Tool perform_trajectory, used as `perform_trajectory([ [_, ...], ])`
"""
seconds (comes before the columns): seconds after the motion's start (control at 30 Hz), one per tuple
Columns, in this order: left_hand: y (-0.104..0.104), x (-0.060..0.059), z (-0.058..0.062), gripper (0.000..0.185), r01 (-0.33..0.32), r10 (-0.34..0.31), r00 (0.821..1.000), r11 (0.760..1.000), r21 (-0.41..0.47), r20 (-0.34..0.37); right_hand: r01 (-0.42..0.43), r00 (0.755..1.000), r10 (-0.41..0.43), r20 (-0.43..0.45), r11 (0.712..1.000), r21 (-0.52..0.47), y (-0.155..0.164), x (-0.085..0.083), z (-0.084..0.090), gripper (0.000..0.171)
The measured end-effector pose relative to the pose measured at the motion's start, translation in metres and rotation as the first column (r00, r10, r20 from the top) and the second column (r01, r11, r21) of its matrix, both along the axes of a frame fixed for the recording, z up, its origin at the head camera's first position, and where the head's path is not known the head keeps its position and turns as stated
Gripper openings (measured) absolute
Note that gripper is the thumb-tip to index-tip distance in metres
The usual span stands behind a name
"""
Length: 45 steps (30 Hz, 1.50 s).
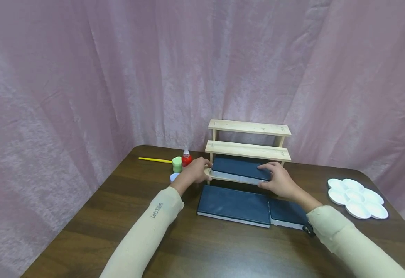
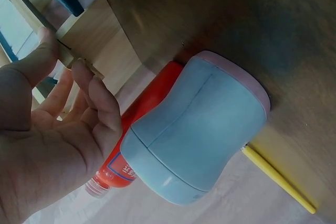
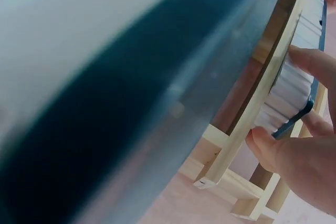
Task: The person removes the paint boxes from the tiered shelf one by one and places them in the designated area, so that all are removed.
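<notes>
Wooden rack: a three-step shelf (image 1: 247, 150) stands at the far middle of the brown table (image 1: 202, 247), before a pink curtain (image 1: 119, 69).
Work in hand: one dark blue case (image 1: 240, 168) lies on the lowest step, between both hands.
Progress: by my judgement one case is nearly seated; a long blue case (image 1: 233, 204) and a shorter one (image 1: 287, 213) lie flat on the table just nearer, and the two upper steps carry nothing.
Left hand (image 1: 195, 172): at the case's left end, fingers curled against the step's edge; the wrist view shows the palm half open, so a grip cannot be confirmed.
Right hand (image 1: 279, 179): pinches the case's right end, thumb below, fingers on top.
Left side: red bottle (image 1: 186, 158), green pot (image 1: 177, 165), pale blue pot (image 1: 174, 177), yellow stick (image 1: 155, 160).
Right side: white palette (image 1: 356, 197), well apart.
</notes>
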State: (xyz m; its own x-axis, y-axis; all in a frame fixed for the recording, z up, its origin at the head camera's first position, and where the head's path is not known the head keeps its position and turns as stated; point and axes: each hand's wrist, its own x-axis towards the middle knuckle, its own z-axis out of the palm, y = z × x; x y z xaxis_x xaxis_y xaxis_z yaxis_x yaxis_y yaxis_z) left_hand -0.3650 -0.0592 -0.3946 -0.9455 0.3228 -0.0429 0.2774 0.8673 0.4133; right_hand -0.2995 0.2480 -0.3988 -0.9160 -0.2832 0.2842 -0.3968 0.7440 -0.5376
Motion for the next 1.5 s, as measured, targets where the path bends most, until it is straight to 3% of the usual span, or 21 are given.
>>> perform_trajectory([
  [0.57,-0.001,-0.001,-0.001,0.051,0.008,-0.008,1.000,1.000,0.007,-0.004,0.047,0.999,-0.048,-0.024,0.998,-0.048,-0.005,0.000,-0.004,0.056],
  [1.5,-0.002,0.000,0.000,0.052,0.015,-0.015,1.000,0.999,0.032,-0.012,0.121,0.985,-0.139,-0.102,0.978,-0.167,-0.001,0.023,0.005,0.052],
])
